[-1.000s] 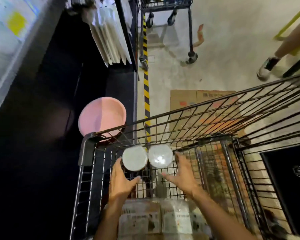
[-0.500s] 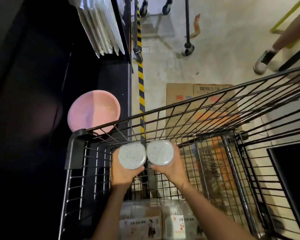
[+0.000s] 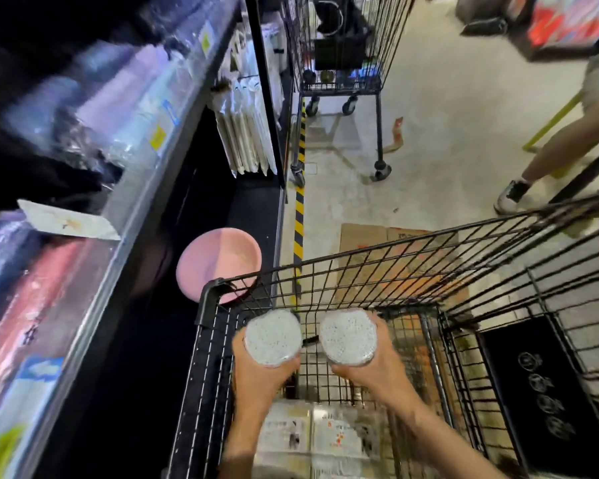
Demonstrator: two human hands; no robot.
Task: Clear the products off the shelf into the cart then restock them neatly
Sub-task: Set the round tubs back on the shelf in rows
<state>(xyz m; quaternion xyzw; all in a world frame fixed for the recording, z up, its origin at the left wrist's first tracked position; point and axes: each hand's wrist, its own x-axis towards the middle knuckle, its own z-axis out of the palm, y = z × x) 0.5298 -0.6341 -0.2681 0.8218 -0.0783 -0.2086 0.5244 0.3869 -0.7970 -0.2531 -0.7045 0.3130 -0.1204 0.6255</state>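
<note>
— What are the hands doing?
— The left hand is curled under a round speckled white container, grasping it from below; the right hand grips a matching container the same way. The two sit side by side, slightly apart, above the front end of a black wire shopping cart.

— And inside the cart?
— Flat packaged goods lie on its bottom, below the forearms.

— What surrounds it?
— A pink round dish sits on the dark lower shelf just beyond the cart's left corner. Above it, a metal-edged shelf carries blurred wrapped products. Yellow-and-black hazard tape runs along the concrete floor, flattened cardboard lies under the cart's nose, a second cart stands farther up the aisle, and another person's leg and sneaker are at the right.
</note>
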